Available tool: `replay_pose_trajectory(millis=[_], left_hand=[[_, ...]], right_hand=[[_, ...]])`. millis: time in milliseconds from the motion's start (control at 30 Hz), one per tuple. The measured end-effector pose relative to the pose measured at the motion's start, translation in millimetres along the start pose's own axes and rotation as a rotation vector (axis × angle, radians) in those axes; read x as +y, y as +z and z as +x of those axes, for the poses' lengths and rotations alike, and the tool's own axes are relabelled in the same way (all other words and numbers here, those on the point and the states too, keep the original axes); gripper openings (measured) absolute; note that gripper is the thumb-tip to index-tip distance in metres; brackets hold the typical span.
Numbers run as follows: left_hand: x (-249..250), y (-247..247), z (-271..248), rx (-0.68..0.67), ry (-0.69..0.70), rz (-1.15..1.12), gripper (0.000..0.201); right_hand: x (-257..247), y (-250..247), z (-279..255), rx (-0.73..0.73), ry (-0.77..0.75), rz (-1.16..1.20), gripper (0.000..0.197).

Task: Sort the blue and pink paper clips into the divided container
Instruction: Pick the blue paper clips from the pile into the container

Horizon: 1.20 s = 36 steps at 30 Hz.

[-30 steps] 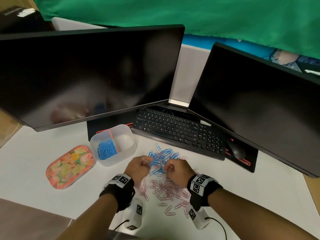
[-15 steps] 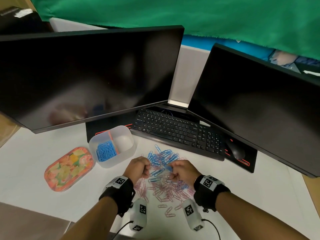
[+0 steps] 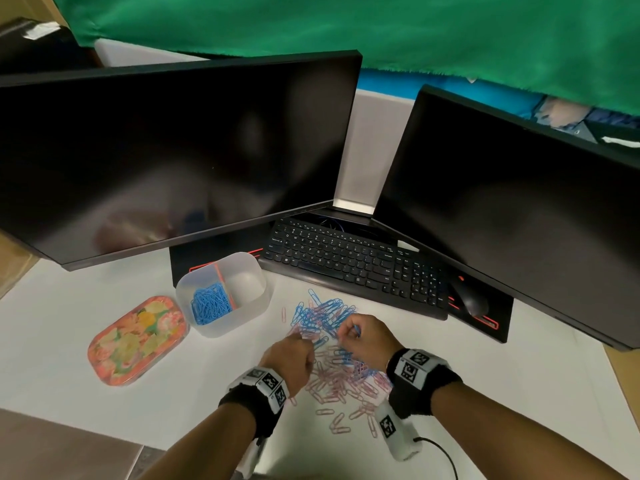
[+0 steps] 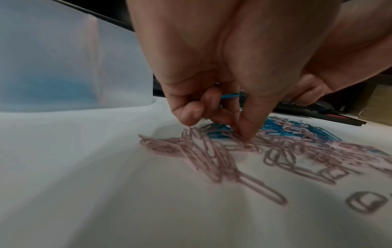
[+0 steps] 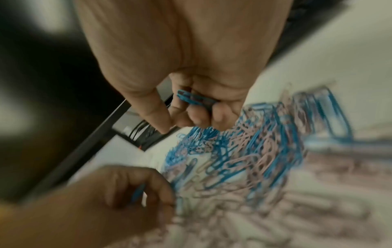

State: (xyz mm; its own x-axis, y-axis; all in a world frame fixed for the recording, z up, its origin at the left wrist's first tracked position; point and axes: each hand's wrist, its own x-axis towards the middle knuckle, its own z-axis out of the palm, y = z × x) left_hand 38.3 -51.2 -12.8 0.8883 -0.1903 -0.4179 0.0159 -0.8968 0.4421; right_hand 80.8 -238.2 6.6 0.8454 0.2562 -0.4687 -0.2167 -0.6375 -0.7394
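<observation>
A mixed pile of blue paper clips [image 3: 325,315] and pink paper clips [image 3: 337,382] lies on the white desk. My left hand [image 3: 294,353] is curled over the pile's left side, holding blue clips [image 4: 230,96] in its palm while thumb and finger pinch down into the pile. My right hand [image 3: 360,337] hovers over the pile's right side with blue clips [image 5: 195,99] gripped in its curled fingers. The translucent divided container [image 3: 258,306] stands to the left; its left compartment holds blue clips [image 3: 209,303], and its right compartment shows no clips.
A floral lid [image 3: 136,339] lies left of the container. A black keyboard [image 3: 353,268] and a mouse [image 3: 472,299] sit behind the pile, under two dark monitors [image 3: 166,157]. The desk's near edge runs at lower left.
Both hands have stayed over the pile. The right hand shifted a little right and forward, and the left hand lowered its fingertips into the clips.
</observation>
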Motion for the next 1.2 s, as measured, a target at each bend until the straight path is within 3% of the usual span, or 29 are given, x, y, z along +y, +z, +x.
replay_pose_trajectory(millis=[67,200,500,667,867,967,1200], left_hand=[[1,1,0,0.018,-0.003,-0.006,0.016],[1,0,0,0.049,-0.018,-0.017,0.021],[-1,-1,-4,0.06,-0.054,0.055,0.016],[-11,-5,-9,0.09,-0.124,-0.106,0.007],[-18,-13,-9,0.154,-0.225,-0.407,0.011],[-19,-15,-7,0.173,-0.273,-0.526,0.02],[-15,-25,-5,0.145,-0.36,-1.009,0.016]], right_hand=[[-1,4,-1,-0.015,-0.058,-0.172,0.021],[-5,10,-1,0.001,-0.123,-0.425,0.019],[-19,25,21,-0.044,-0.281,-0.641,0.029],[-15,31,22,-0.055,-0.268,-0.708,0.018],[-13,24,20,-0.07,-0.253,-0.656,0.018],[-11,20,18,-0.049,-0.231,-0.546,0.017],[-7,14,18,-0.045,-0.132,-0.233,0.017]])
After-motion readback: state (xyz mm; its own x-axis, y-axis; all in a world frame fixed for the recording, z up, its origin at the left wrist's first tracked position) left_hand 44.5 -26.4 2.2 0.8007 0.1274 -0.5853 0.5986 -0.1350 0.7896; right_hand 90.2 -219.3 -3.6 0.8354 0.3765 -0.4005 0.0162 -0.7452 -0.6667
